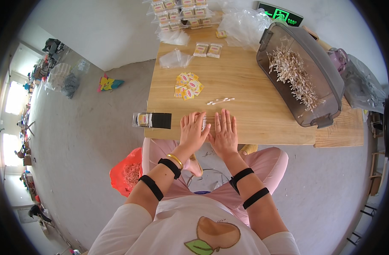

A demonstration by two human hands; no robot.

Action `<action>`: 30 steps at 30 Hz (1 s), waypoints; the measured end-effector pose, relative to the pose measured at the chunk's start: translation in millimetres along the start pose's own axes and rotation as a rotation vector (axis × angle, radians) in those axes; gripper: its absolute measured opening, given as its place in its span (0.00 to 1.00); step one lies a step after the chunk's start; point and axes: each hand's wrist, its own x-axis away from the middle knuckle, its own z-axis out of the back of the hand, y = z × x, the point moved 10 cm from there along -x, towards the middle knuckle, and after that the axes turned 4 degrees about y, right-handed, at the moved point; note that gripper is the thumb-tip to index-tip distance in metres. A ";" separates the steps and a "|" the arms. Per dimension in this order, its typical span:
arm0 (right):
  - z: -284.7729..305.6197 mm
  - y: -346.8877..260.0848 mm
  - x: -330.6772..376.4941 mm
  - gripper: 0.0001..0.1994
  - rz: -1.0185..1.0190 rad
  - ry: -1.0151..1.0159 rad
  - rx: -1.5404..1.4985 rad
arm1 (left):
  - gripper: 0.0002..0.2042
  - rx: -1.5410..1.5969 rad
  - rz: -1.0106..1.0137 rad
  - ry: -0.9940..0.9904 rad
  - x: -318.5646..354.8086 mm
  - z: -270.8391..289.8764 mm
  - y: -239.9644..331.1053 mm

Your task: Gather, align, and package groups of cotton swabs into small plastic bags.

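On the wooden table, close to its front edge, a row of cotton swabs [209, 122] lies side by side between my hands. My left hand [192, 131] rests over the row's left end, thumb and fingers apart. Flat across the right part lies my right hand [225, 135], its fingers stretched out. Both hands cover much of the row. A few loose cotton swabs [221, 101] lie just beyond my fingertips. To the left of my left hand is a black holder [161, 120] with a small clear pack [142, 120] at its left end.
A grey bin [276, 76] of cotton swabs tilts at the right. Yellow and white cards [188, 86], two filled packs [207, 50] and clear bags [176, 59] lie farther back. Stacked packs [181, 15] stand at the far edge. A red bag [118, 173] sits on the floor at left.
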 end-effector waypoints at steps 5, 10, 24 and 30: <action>1.0 0.3 0.2 0.42 0.008 0.006 -0.040 | 0.25 0.030 -0.126 -0.015 7.7 1.0 12.1; 34.6 19.2 -7.1 0.36 -0.017 0.177 -0.476 | 0.27 0.070 -0.078 -0.138 18.9 -10.6 5.4; 37.2 10.0 -70.8 0.04 0.214 0.096 -0.289 | 0.25 0.125 -0.082 -0.179 18.4 -10.1 1.5; 54.5 7.5 -66.1 0.04 0.321 0.188 -0.275 | 0.22 0.310 0.042 -0.022 10.6 7.4 -8.6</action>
